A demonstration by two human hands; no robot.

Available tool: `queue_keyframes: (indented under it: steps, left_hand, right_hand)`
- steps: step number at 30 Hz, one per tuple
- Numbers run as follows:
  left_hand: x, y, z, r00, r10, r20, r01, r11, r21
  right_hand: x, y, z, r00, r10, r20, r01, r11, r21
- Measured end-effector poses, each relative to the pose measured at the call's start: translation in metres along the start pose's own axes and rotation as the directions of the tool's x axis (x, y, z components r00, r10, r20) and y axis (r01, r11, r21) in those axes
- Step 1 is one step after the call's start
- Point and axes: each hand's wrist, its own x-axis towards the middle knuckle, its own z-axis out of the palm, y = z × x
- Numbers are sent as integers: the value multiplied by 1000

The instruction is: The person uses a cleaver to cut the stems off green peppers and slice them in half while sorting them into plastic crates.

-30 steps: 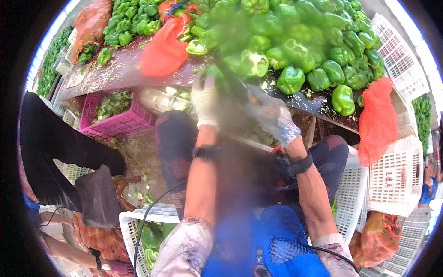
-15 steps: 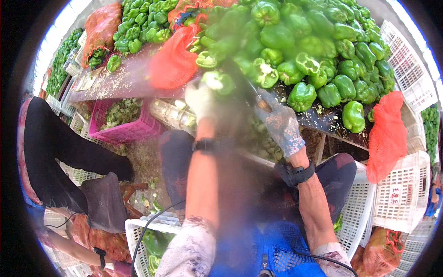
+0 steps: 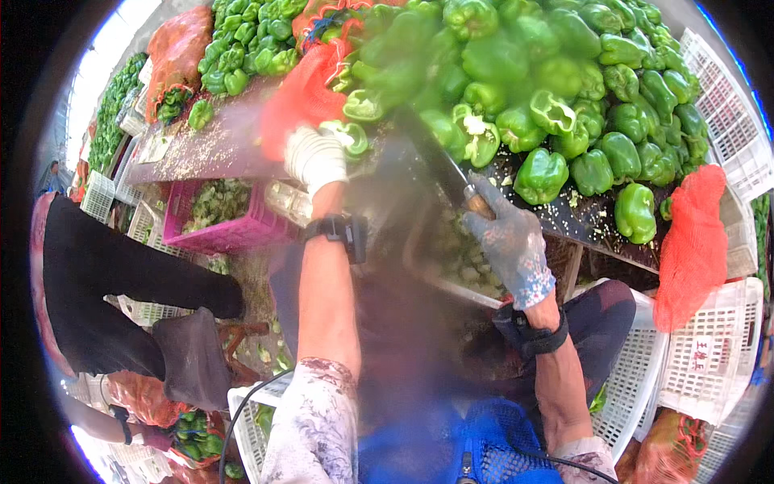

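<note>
My left hand (image 3: 316,160), in a white glove, is closed on a cut green bell pepper (image 3: 350,139) with its pale inside showing. It is beside a red mesh bag (image 3: 310,97) at the table edge; its fingertips are partly hidden. My right hand (image 3: 508,238), in a grey patterned glove, grips a knife (image 3: 477,202) by its wooden handle. The blade points up and left over the dark table (image 3: 387,173). Just beyond the blade lies an opened bell pepper (image 3: 481,137) with white core. Another cut pepper (image 3: 363,105) is near the mesh bag.
A large heap of green peppers (image 3: 613,89) covers the table's far right. Another red mesh bag (image 3: 692,242) hangs at the right edge. A pink crate (image 3: 234,235) of trimmings stands below left. White crates (image 3: 709,347) are at my right. A person's dark-trousered leg (image 3: 137,274) is at left.
My left hand has moved left with the cut pepper, toward the red mesh bag. My right hand, with the knife, has shifted slightly right and down in the view.
</note>
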Motion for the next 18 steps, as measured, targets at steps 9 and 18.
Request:
queue_keyframes:
  steps: [9, 18]
  left_hand:
    - [43, 104, 37, 793, 447, 414, -390, 894, -219]
    - [14, 73, 15, 811, -129, 571, 584, 120, -803]
  right_hand:
    - [-21, 1, -12, 999, -39, 4, 39, 999, -12]
    - [-29, 5, -12, 991, -136, -19, 135, 990, -45]
